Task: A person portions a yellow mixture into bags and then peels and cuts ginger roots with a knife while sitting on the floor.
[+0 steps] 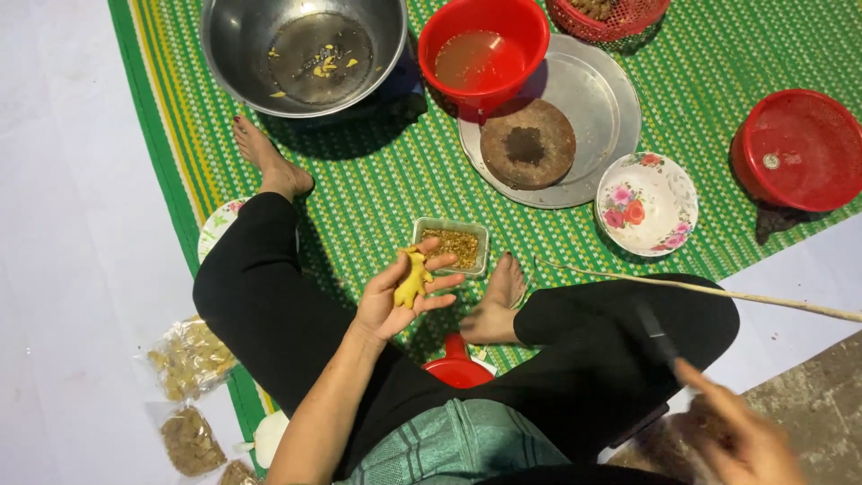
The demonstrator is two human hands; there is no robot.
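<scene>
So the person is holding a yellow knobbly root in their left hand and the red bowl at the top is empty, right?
Not quite. The head view shows the left hand holding the yellow knobbly root, but the red bowl at the top is not empty: it holds a brownish liquid.

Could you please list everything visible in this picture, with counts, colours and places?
steel bowl: 1, silver, top left
red bowls: 2, top centre and right
round tray: 1, silver, under brown block
floral dish: 1, white, right
small tub: 1, clear, centre
bags: 2, clear, bottom left
stick: 1, pale, right
mat: 1, green
ginger piece: 1, yellow, in left hand
knife: 1, dark, blurred, in right hand
</scene>
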